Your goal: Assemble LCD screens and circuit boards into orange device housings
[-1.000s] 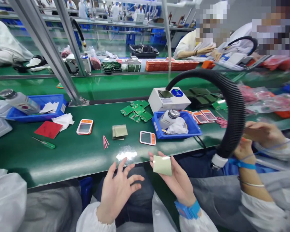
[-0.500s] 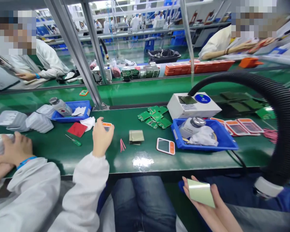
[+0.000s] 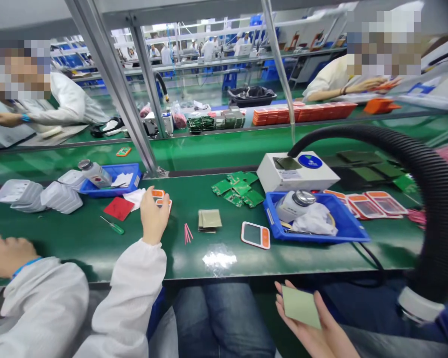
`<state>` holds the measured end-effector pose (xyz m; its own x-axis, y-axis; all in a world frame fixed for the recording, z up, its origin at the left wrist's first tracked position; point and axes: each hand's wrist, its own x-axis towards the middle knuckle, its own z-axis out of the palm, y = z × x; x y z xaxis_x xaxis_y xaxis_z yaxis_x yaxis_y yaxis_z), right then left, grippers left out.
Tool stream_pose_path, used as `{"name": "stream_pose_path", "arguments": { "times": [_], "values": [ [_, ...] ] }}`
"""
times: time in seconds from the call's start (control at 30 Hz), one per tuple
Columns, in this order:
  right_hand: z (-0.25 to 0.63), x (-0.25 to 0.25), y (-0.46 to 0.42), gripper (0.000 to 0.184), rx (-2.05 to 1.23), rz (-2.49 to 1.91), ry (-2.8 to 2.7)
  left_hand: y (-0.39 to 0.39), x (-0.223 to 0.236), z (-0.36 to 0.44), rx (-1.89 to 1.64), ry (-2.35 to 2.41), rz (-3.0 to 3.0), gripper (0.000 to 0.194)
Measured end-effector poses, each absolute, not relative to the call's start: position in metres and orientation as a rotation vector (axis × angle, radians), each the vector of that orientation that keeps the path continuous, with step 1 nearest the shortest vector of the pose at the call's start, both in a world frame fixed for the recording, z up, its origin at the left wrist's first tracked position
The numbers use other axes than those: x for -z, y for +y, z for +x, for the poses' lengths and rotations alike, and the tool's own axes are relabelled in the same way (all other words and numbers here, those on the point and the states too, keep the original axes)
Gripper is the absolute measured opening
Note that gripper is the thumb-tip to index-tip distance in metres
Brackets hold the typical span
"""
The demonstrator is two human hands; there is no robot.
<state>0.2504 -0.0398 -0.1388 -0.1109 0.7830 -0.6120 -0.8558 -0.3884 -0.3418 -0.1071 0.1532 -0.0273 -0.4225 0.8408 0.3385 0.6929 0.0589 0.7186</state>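
Supporting a pale green square sheet (image 3: 301, 307) on the open, upturned palm of the right hand (image 3: 323, 334), just off the near edge of the green bench (image 3: 186, 261). Reaching left with the left hand (image 3: 155, 218), fingers curled over orange-and-white framed parts (image 3: 159, 193); cannot tell from here whether gripping them, mostly hidden behind the fingers. Near that hand, to the left: white tissue (image 3: 136, 197), red square (image 3: 118, 208), green-handled screwdriver (image 3: 116, 228). Between the hands, on the bench: pink sticks (image 3: 187, 232), a stack of drab square plates (image 3: 209, 219) and a framed screen unit (image 3: 256, 235). Farther back: loose green circuit boards (image 3: 240, 188) beside a white box (image 3: 304, 178). To the right: a blue tray (image 3: 309, 237) with a bottle (image 3: 296, 205) and crumpled cloth (image 3: 315, 219). Blocking part of the right side: a thick black hose (image 3: 441, 209), arching from the box towards the near edge. At the left near edge: a co-worker's hand (image 3: 10, 256).
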Motion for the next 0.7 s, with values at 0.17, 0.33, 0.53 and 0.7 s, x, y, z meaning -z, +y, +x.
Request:
{"name": "stream_pose_path", "arguments": {
  "times": [0.17, 0.33, 0.53, 0.7],
  "values": [
    [0.273, 0.13, -0.03, 0.032, -1.575, -0.868, 0.36, 0.111, -0.004, -0.1, -1.527, 1.882, 1.341, 0.051],
    [0.308, 0.123, -0.029, 0.036, -1.306, -0.83, 0.486, 0.046, -0.026, -0.085, -1.382, 1.464, 0.783, 0.047],
    [0.33, 0.123, -0.048, 0.03, -1.175, -0.794, 0.543, 0.007, 0.011, -0.019, -0.649, 0.926, 0.675, 0.047],
    [0.325, 0.119, -0.063, 0.026, -1.187, -0.776, 0.557, -0.007, 0.07, 0.07, -0.438, 0.835, 0.466, 0.035]
  ]
}}
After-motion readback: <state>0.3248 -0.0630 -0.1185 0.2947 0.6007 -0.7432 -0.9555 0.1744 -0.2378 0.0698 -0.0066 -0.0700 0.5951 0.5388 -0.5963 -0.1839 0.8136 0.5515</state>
